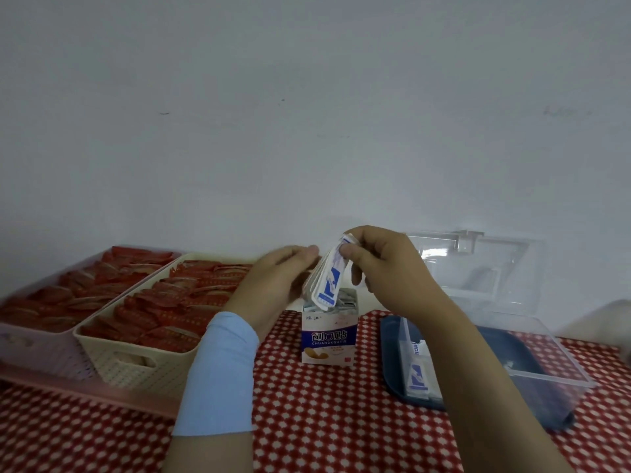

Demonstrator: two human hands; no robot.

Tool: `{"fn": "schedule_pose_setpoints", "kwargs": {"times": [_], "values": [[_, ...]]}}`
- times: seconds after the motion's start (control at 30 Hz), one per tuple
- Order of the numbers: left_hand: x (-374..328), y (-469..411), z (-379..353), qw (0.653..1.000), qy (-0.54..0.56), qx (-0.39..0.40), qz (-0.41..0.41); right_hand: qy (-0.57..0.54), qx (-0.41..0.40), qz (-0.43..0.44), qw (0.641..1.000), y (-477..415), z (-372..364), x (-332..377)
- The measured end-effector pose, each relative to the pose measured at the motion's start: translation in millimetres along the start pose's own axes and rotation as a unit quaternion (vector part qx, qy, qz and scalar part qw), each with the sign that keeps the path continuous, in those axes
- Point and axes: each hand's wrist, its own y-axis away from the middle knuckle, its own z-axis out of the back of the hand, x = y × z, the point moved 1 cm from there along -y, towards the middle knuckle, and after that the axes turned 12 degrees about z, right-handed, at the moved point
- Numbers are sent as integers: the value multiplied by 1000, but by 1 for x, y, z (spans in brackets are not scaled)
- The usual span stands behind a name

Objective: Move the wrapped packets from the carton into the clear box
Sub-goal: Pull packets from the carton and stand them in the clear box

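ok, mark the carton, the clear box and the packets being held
carton [329,339]: head view, printed front face.
clear box [546,394]: head view, near wall below the rim.
held packets [328,283]: head view, blue-printed front wrapper of the bunch.
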Motion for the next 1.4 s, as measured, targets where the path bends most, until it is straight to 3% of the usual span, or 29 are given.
{"fn": "schedule_pose_setpoints", "kwargs": {"times": [0.1,0.3,0.77,0.97,1.13,1.4], "values": [[6,6,-7,992,71,89,53,-46,26,-3,999,3,-4,3],[16,13,-13,973,145,150,101,-90,67,-29,993,6,-5,-1],[22,2,-15,958,225,137,114,-7,32,-40,999,5,-6,0],[23,0,-13,954,237,134,123,54,171,17,984,11,-12,6],[23,0,-15,956,233,134,120,71,133,69,986,12,-18,3],[24,-1,-16,958,226,134,114,89,155,64,982,12,-16,3]]}}
